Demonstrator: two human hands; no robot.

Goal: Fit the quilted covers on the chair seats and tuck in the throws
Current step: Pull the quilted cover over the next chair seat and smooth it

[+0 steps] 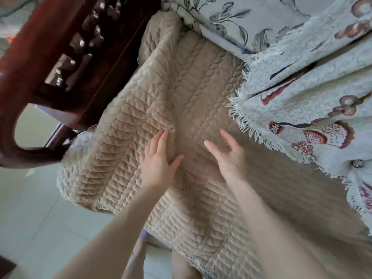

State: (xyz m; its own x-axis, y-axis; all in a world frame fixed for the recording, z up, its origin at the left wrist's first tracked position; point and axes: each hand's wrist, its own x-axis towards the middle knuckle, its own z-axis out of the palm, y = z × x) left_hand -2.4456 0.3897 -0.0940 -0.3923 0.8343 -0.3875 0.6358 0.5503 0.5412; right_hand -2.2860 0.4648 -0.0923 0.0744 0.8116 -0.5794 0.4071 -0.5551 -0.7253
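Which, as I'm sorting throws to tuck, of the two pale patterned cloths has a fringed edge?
The crinkly white throw with red-brown motifs, on the right over the beige quilted cover: tassels line its edge. The smoother leaf-print cloth behind shows no fringe.

Dark red-brown carved wooden chair arm (pixel 26 73) upper left; pale glossy floor tiles (pixel 30 208) below it, daylit.

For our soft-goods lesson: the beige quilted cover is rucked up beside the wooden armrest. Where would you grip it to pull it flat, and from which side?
Probably pinch the quilted cover at its lace-trimmed corner, coming from the floor side: that edge hangs free, while the armrest crowds the raised fold.
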